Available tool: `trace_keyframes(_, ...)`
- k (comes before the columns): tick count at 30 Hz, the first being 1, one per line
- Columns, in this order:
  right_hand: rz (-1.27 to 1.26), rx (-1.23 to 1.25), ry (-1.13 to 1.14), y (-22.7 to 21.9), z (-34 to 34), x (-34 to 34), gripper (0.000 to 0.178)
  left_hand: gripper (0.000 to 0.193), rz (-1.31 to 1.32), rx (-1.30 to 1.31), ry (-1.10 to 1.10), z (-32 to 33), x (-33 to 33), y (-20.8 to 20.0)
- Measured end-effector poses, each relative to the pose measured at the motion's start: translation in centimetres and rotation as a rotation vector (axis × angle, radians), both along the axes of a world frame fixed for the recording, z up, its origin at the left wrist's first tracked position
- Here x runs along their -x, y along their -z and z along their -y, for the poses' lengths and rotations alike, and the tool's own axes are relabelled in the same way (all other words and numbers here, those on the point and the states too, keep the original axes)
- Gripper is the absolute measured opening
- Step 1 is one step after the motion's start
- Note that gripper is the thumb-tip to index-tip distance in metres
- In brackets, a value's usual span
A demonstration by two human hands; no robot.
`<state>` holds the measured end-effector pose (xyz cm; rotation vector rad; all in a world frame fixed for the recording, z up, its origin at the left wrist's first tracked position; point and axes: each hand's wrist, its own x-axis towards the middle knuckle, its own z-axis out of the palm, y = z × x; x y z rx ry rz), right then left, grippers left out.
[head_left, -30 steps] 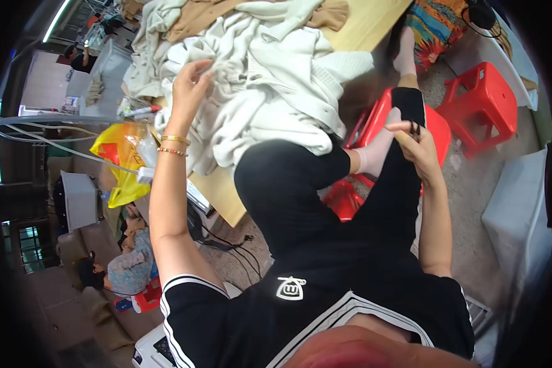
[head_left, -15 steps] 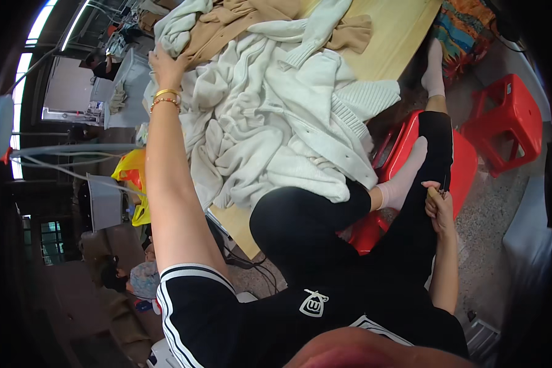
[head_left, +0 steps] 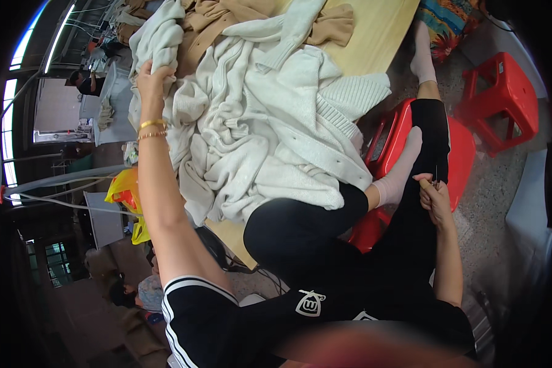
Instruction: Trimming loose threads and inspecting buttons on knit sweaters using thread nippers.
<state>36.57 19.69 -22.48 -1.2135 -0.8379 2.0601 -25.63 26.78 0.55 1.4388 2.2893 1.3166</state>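
Note:
My left arm reaches out to the far left of the table, and my left hand (head_left: 154,81) is closed on the end of a white knitted garment (head_left: 156,40). That piece stretches away from my fingers at the edge of a heap of white knitwear (head_left: 245,141). The heap includes a cardigan with a ribbed edge (head_left: 356,95) and a buttoned front band. Low on the right, my right hand (head_left: 435,199) rests by my black-trousered leg, its fingers curled around a small thin metal tool (head_left: 436,180). Most of that tool is hidden in the fist.
Tan knitwear (head_left: 211,24) lies behind the white heap on the wooden table (head_left: 374,40). Red plastic stools (head_left: 500,101) stand to the right. A yellow plastic bag (head_left: 126,193) hangs at the left near pale cables. Other people (head_left: 92,83) are in the left background.
My left hand has drawn nearer to me, and the white garment in it now stretches longer. My right hand keeps its curled hold. The whole view has shifted slightly.

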Motion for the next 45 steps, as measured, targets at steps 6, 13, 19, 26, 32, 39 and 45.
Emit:
trace_keyframes(6, 0.024, -0.063, -0.037, -0.2, 0.5, -0.2, 0.024, 0.035, -0.043, -0.086, 0.350, 10.2, -14.1, -5.5)
trace_keyframes(13, -0.046, -0.141, 0.011, -1.0, 0.9, 1.3, 0.027, 0.040, -0.451, 0.441, 0.727, 18.9, -23.4, -5.9)
trace_keyframes(19, -0.075, -0.207, -0.122, -2.8, 1.4, 2.9, 0.027, 0.030, -0.095, 0.354, 0.897, 19.2, -21.2, -4.7)
trace_keyframes(26, 0.020, -0.456, -0.251, -6.6, 1.4, 6.0, 0.023, 0.042, -0.191, 0.427, 0.318, 11.2, -16.0, 2.4)
trace_keyframes(32, 0.056, -0.499, -0.299, -7.8, 1.3, 5.8, 0.022, 0.037, -0.370, 0.536, 0.377, 9.1, -18.3, 1.9)
trace_keyframes(39, -0.051, -0.894, -0.251, -13.0, -1.5, 6.7, 0.035, 0.024, -0.149, -0.324, 0.480, 15.2, -26.2, -5.7)
trace_keyframes(45, -0.253, -0.845, -0.248, -19.7, -0.4, 9.7, 0.037, 0.014, -0.749, -0.144, 0.646, 24.2, -28.3, -8.2)
